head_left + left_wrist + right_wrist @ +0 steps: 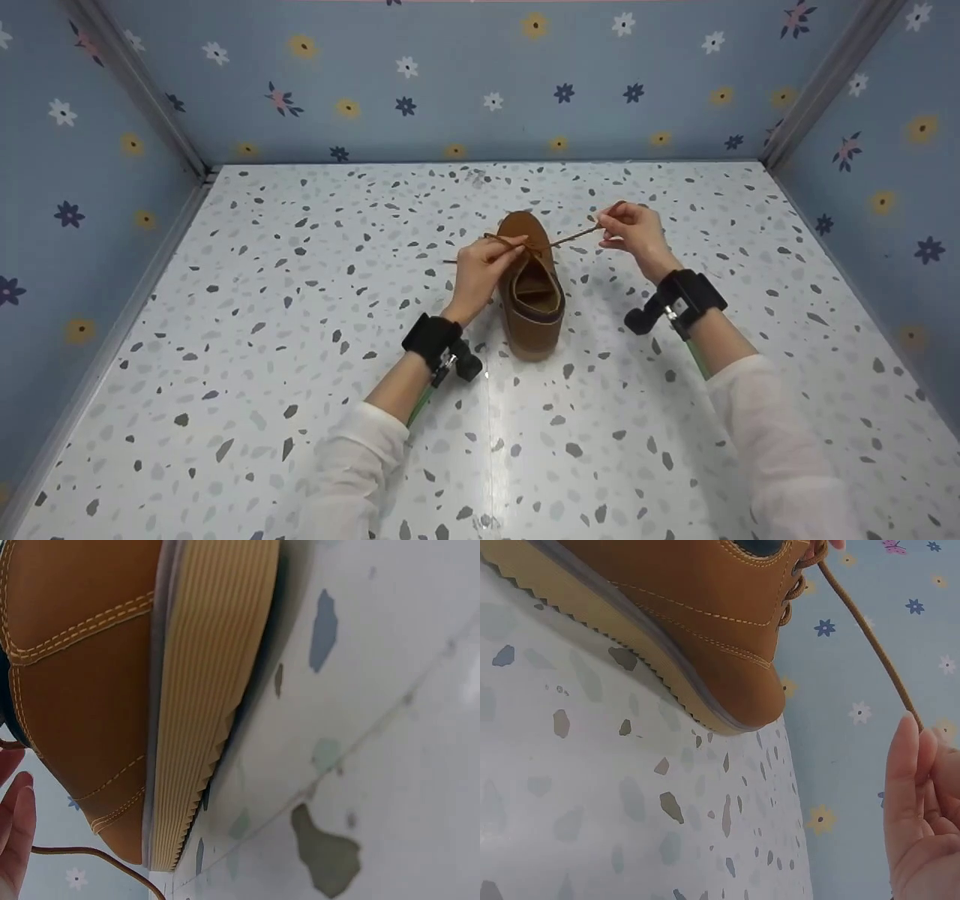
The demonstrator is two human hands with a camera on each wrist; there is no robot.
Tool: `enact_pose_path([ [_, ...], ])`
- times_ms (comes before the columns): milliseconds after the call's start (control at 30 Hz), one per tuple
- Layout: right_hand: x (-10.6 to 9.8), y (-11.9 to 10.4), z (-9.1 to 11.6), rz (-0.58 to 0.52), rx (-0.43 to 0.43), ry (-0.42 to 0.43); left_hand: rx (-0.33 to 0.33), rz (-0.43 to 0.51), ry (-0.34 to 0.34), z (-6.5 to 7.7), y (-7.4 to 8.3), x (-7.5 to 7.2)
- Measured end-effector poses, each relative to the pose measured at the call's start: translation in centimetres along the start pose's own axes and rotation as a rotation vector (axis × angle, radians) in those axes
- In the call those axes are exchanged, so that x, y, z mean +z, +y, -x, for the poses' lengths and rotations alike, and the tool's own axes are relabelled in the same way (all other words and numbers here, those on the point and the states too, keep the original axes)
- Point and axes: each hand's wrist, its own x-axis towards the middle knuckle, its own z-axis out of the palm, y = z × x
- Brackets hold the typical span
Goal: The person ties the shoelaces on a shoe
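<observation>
A brown leather shoe (pixel 534 330) stands upright on the speckled surface, toe pointing away from me, with a pale ridged sole (pixel 202 675). My right hand (pixel 636 231) is off to the shoe's right and pinches a brown shoelace (pixel 870 637) between thumb and fingertips. The lace runs taut from there to the shoe's eyelets. Over the shoe's left side, my left hand (pixel 480 274) pinches lace close to the lacing, with a small loop standing above its fingertips. In the left wrist view, a loose lace strand (pixel 82 850) trails past the fingers (pixel 22 817).
The white speckled tabletop (pixel 300 315) is bordered by blue flowered panels (pixel 465 75) at the back and both sides. Black wrist straps with small cameras (pixel 469 366) sit on both forearms, close to the tabletop.
</observation>
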Motion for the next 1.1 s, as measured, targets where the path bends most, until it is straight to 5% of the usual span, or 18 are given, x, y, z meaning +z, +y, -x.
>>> enact_pose_path([
  [533, -1.7, 0.1, 1.0, 0.016, -0.015, 0.111, -0.117, -0.096, 0.017, 0.5, -0.3, -0.4],
  [1100, -2.9, -0.2, 1.7, -0.008, -0.027, 0.124, -0.082, -0.207, 0.007, 0.7, -0.4, -0.9],
])
